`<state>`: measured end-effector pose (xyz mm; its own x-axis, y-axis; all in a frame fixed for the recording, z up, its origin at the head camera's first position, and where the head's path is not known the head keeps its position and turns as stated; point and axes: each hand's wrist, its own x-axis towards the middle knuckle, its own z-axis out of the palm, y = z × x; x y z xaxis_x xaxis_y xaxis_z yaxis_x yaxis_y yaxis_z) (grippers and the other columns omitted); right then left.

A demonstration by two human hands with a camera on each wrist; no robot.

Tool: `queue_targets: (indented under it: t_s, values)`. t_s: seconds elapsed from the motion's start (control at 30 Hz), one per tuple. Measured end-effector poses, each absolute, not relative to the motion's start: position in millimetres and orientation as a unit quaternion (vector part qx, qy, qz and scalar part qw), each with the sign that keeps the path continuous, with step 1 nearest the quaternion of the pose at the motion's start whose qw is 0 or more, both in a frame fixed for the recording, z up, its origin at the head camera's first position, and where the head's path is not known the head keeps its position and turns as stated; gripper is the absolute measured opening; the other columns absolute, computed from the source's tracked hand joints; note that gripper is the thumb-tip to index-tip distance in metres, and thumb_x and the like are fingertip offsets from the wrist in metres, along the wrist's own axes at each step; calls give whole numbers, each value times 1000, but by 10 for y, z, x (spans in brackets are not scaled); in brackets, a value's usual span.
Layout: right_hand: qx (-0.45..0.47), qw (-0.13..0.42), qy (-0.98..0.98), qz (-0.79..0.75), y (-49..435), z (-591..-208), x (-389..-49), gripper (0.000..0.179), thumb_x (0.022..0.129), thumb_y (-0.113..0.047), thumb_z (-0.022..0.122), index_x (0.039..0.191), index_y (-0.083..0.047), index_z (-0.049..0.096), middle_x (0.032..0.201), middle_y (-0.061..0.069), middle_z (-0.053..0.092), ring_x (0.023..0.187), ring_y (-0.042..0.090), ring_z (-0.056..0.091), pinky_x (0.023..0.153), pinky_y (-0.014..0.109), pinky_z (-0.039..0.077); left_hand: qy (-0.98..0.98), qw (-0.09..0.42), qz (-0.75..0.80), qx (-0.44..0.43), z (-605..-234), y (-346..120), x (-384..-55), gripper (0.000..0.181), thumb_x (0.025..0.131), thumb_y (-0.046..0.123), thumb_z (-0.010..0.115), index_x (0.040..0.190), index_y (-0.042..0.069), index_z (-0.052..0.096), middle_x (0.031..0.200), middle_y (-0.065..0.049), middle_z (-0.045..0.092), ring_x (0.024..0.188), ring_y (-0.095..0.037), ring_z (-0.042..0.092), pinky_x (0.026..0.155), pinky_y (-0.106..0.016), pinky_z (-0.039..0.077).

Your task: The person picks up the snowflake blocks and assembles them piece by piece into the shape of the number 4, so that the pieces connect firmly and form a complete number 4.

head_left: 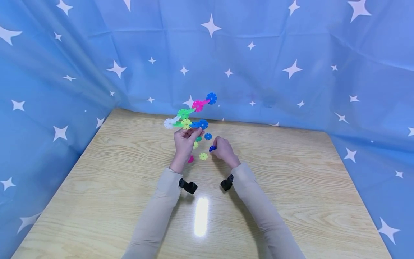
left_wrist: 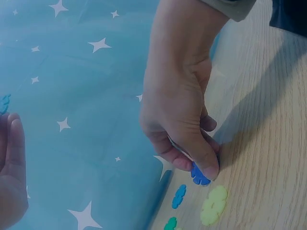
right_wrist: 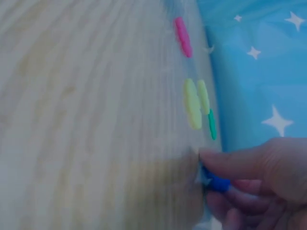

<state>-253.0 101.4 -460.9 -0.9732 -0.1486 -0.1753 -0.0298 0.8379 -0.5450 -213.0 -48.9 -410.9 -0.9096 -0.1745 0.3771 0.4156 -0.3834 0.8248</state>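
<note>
A chain of interlocking flower-shaped plastic discs (head_left: 183, 114), in white, green, yellow, pink and blue, is held up above the table by my left hand (head_left: 185, 144). Its thumb and fingers pinch the chain near the blue disc (head_left: 202, 124) at the lower right end. Low over the tabletop, my right hand (head_left: 224, 149) pinches a dark blue disc (left_wrist: 200, 175) between thumb and fingers; part of that disc is hidden by the fingers. In the left wrist view only the edge of my left hand (left_wrist: 13, 167) shows.
Loose discs lie on the wooden table (head_left: 291, 187) between the hands: a blue one (head_left: 208, 136), a green one (head_left: 198, 139), yellow ones (head_left: 203, 156) and a pink one (right_wrist: 183, 37). A blue star-patterned curtain (head_left: 258, 64) hangs behind the table and at its sides.
</note>
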Motion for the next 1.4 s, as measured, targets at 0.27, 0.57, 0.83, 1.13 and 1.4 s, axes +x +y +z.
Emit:
queue_targets:
  t_s: [0.27, 0.57, 0.83, 1.13, 1.4]
  values:
    - [-50, 48, 887, -456, 1125, -4578, -2465, 11, 86, -4, 66, 95, 2, 63, 80, 11, 62, 74, 26, 61, 64, 31, 54, -516, 176, -831, -111, -4137, -476, -2133, 18, 83, -8, 64, 78, 8, 70, 71, 2, 70, 67, -15, 68, 69, -28, 58]
    - [-16, 24, 732, -681, 1189, -4115, -2331, 24, 88, 0, 63, 108, 12, 62, 79, 2, 64, 64, 7, 61, 65, 20, 56, -504, 166, -841, -105, -4136, -455, -2125, 27, 83, -11, 62, 75, 12, 70, 70, 2, 70, 65, -13, 68, 69, -27, 58]
    - [-41, 23, 678, -734, 1203, -3781, -2201, 31, 88, -1, 63, 115, 13, 58, 91, 5, 64, 74, 10, 64, 75, 23, 56, -516, 173, -832, -107, -4137, -443, -2124, 22, 83, -11, 63, 76, 9, 70, 70, 2, 70, 65, -13, 68, 71, -38, 58]
    - [-51, 10, 647, -760, 1143, -3665, -2140, 31, 88, 2, 62, 116, 15, 57, 90, 4, 65, 74, 9, 66, 74, 23, 56, -510, 170, -835, -118, -4138, -414, -2121, 28, 82, -12, 62, 74, 14, 70, 69, 5, 69, 63, -8, 67, 70, -31, 58]
    - [-40, -15, 631, -775, 1052, -3704, -2123, 31, 86, 3, 64, 114, 16, 58, 87, 4, 67, 71, 9, 65, 72, 23, 57, -509, 175, -834, -116, -4160, -388, -2116, 29, 83, -13, 62, 73, 14, 70, 68, 5, 69, 62, -8, 67, 68, -23, 57]
